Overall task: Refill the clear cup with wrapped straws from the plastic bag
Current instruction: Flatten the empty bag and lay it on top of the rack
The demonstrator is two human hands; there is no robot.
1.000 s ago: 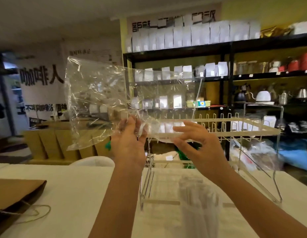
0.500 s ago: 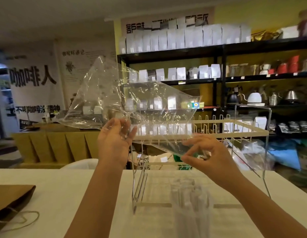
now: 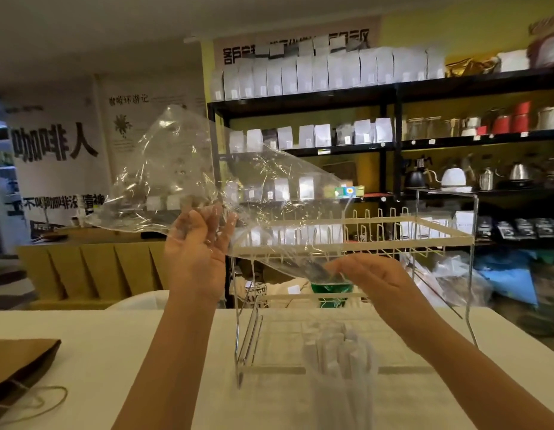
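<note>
Both hands [image 3: 196,246] [image 3: 373,279] hold crinkled, seemingly empty plastic bag [image 3: 207,181].

White table [image 3: 120,346]: wire rack [image 3: 353,293], clear cup [image 3: 342,377], paper bag [image 3: 20,364].

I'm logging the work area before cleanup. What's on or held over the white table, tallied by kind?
Clear plastic bags: 1, held up by left hand and right hand
Wire racks: 1
Clear cups of wrapped straws: 1
Brown paper bags: 1
Total: 4
</note>
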